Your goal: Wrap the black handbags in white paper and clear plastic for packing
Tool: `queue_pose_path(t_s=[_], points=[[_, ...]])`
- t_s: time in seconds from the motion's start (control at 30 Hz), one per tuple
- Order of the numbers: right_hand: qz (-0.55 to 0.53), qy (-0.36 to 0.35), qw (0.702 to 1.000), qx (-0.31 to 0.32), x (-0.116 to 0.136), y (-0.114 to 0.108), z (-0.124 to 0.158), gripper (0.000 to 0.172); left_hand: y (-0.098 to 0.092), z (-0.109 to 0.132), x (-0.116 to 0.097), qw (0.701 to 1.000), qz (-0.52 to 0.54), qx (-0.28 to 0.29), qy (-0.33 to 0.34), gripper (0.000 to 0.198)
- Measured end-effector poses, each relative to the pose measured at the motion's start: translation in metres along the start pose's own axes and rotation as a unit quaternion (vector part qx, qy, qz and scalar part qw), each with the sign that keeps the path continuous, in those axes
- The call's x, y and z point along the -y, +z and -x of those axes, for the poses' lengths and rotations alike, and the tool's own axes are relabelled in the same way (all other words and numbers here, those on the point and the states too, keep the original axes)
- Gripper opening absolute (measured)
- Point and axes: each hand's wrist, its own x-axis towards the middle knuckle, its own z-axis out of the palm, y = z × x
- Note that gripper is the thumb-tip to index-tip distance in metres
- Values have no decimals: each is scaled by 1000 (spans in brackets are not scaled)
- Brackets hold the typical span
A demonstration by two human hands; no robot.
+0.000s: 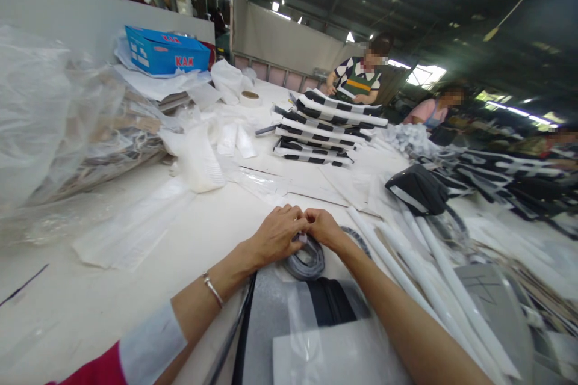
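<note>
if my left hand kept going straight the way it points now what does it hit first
The right hand: the left hand points up and rightward, and the two already touch at the fingers on the coiled grey strap. Past that lie white rods, though depth is hard to judge.

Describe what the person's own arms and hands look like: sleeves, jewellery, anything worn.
Both hands are bare, with no gloves or rings visible. The left hand has a thin silver bangle at the wrist. Further up that forearm is a pale bluish-white cuff, then a pink-red sleeve. The right hand and its forearm show nothing worn within the frame.
</note>
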Motion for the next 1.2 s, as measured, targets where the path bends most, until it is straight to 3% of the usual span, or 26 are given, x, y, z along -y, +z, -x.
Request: queue_pose_path(t_s=[0.1, 0.4, 0.67, 0.93, 1.1, 1.2], points=[[-16, 8, 1000, -1, 0, 2, -1, 3, -2, 1, -4, 999, -47, 13, -12, 23], [-57, 45, 997, -9, -1, 5, 1, 12, -6, 1, -6, 997, -66, 39, -31, 29], [-45, 35, 998, -16, 7, 1, 11, 8, 3, 0, -2, 995, -58, 55, -56, 23], [-43, 24, 998, -36, 9, 2, 24, 18, 8, 2, -8, 991, -61, 46, -112, 21], [5, -4, 999, -38, 16, 1, 33, 22, 8, 3, -12, 986, -50, 48, -151, 23], [66, -64, 995, -49, 19, -1, 37, 18, 8, 4, -12, 984, -38, 47, -170, 24]])
